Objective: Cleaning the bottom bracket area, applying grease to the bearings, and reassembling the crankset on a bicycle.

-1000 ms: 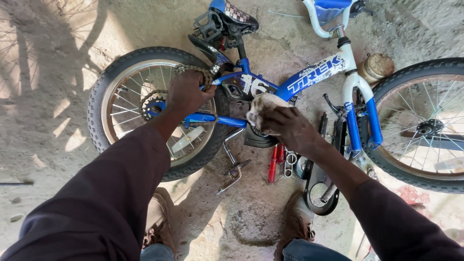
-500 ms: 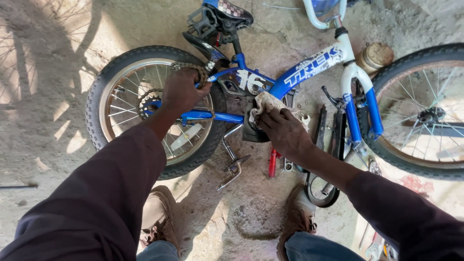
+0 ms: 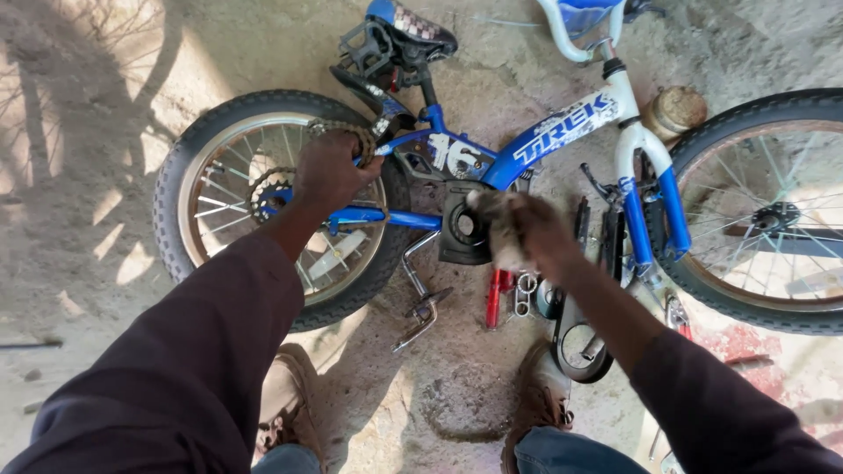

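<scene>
Since the earlier frame the right hand [image 3: 531, 230] has slid rightward off the bottom bracket shell [image 3: 463, 230], which now shows bare. It looks clenched round a grubby rag [image 3: 502, 241], though blur makes that uncertain. The shell sits just left of that hand, close beside it. The loose crank arm [image 3: 421, 303] lies nearer, on the ground by the shoes. Farther off, the left hand [image 3: 332, 171] grips the chain [image 3: 344, 132] atop the rear wheel [image 3: 263, 206]; a slip could pinch fingers against the sprocket or drop grit into the open shell
</scene>
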